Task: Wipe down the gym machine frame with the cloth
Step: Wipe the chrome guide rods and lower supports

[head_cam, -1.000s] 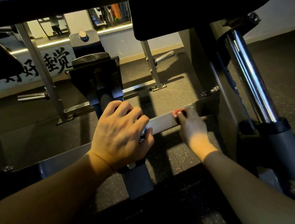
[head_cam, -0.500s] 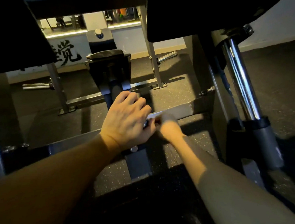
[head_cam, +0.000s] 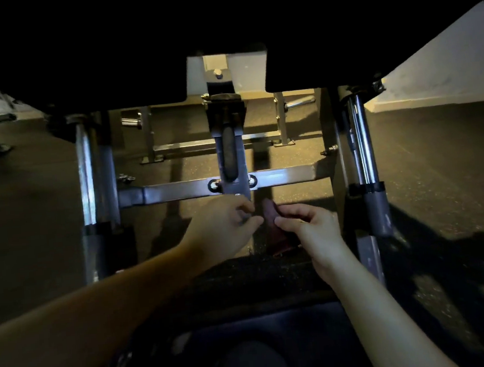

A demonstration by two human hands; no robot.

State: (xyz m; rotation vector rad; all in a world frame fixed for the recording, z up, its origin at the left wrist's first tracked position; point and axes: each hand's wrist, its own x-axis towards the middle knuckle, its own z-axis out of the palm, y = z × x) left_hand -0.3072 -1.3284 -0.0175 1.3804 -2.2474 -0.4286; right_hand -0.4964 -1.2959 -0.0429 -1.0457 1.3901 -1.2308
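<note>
The grey cross bar (head_cam: 177,190) of the gym machine frame runs left to right, bolted to a dark centre post (head_cam: 232,155). Both hands are just below the bar. My left hand (head_cam: 224,224) has its fingers and thumb curled around the lower end of the centre post. Right beside it, my right hand (head_cam: 309,227) pinches a dark red cloth (head_cam: 275,233), which hangs down in shadow next to the post. The cloth is off the cross bar.
Chrome uprights with dark sleeves stand at the left (head_cam: 87,173) and right (head_cam: 363,143). A black pad (head_cam: 221,24) overhangs the top of the view. Speckled rubber floor (head_cam: 439,180) lies all around. A weight peg (head_cam: 301,101) and rear frame rail (head_cam: 217,144) are behind.
The view has pulled back and centred on the machine. My right hand has come off the cross bar with the cloth, and both hands now sit lower, below the bar.
</note>
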